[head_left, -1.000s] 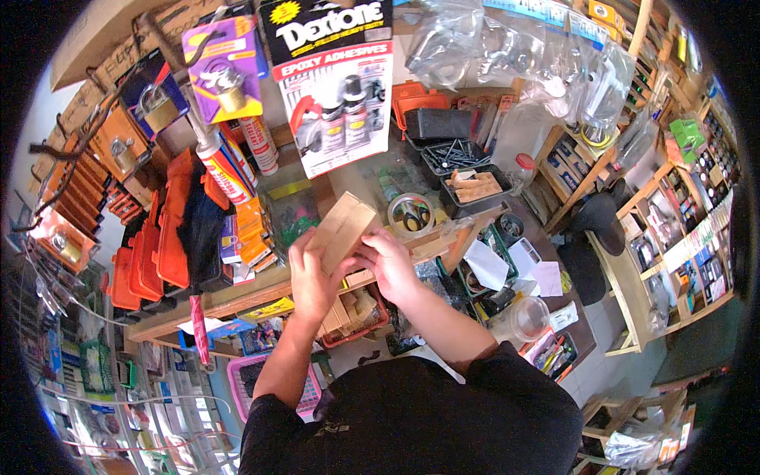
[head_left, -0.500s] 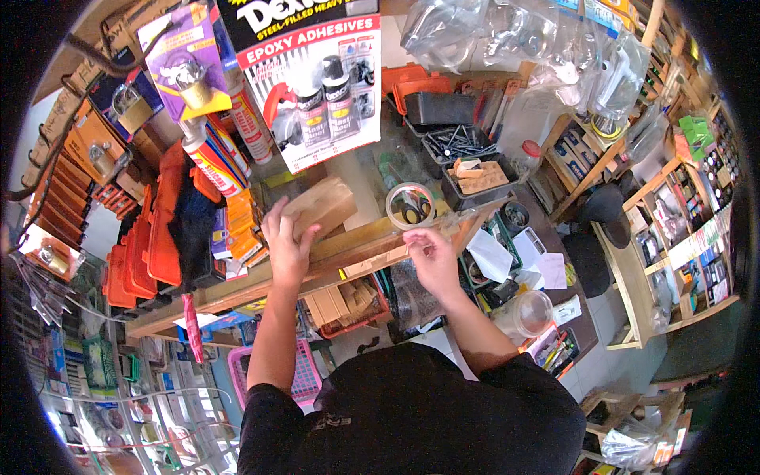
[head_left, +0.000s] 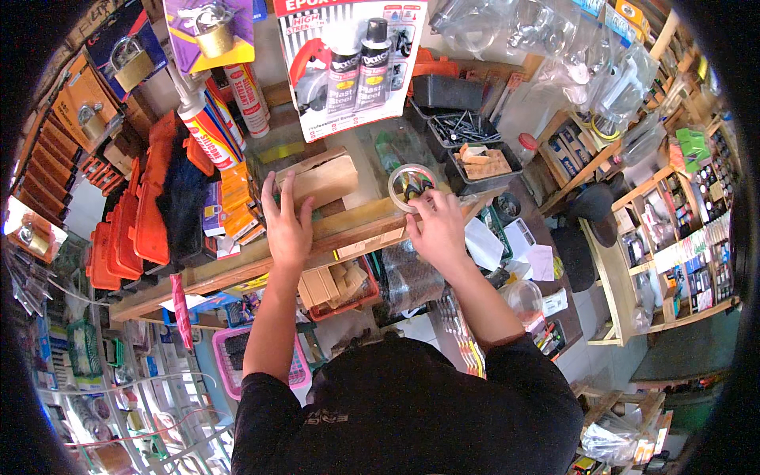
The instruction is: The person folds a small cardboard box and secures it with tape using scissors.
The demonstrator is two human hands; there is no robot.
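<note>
A small cardboard box (head_left: 321,178), plain tan with a closed flap on top, lies tilted on a wooden counter (head_left: 237,265) in a crowded hardware shop. The person's left hand (head_left: 286,226) rests flat against its near side, fingers spread and extended, pressing rather than gripping; the palm covers the box's lower edge. Just right of the box, the right hand (head_left: 437,229) pinches the near rim of a roll of clear tape (head_left: 412,187), a pale ring standing on the counter edge, with fingertips curled on it. What shows through the ring's centre is too small to make out.

Beyond the tape sits a black tray of dark screws (head_left: 463,131) and another holding wood scraps (head_left: 484,162). A carded pack of two adhesive bottles (head_left: 352,67) hangs above the box, its top cut off by the frame. Sealant tubes (head_left: 207,127) and orange packaged tools (head_left: 138,214) crowd the left. Under the counter, a red basket of small wooden blocks (head_left: 336,283) is partly hidden by the counter edge and forearm.
</note>
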